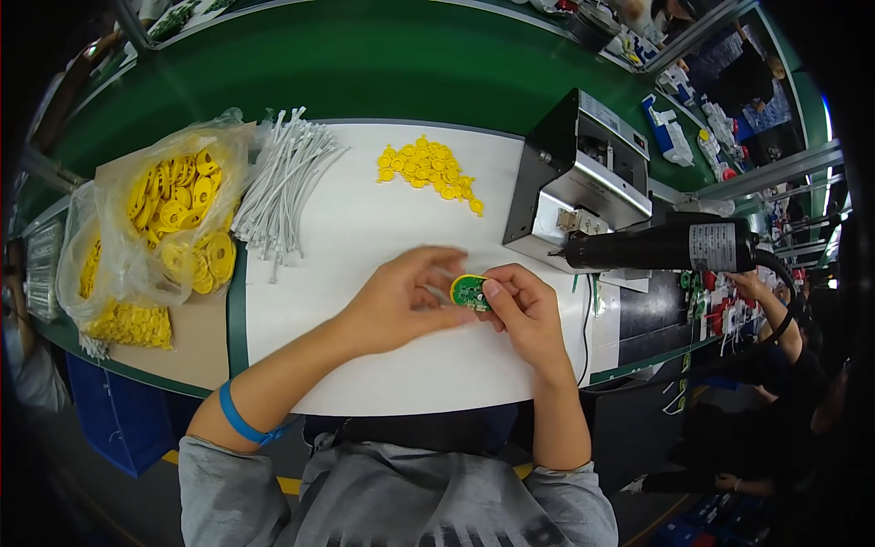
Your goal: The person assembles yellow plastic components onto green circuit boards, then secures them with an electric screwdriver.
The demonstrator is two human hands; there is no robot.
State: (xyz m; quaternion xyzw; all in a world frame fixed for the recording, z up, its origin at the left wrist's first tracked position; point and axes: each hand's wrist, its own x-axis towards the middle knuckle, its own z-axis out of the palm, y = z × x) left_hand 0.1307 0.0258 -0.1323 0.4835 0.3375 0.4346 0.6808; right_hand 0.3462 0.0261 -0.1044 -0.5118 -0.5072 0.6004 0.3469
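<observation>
Both my hands meet over the white mat (365,228) and hold one small yellow tag with a green circuit board (468,291) showing in it. My left hand (401,301) grips the tag from the left, thumb and fingers around its edge. On the other side, my right hand (524,314) pinches it with the thumb on the board. A blue band (239,417) circles my left wrist.
Yellow small caps (428,169) lie in a pile at the back of the mat, white cable ties (283,187) to its left. Clear bags of yellow tags (178,219) sit further left. A grey metal machine (579,178) and a black heat gun (665,246) stand right. Another person's arm (775,319) is at far right.
</observation>
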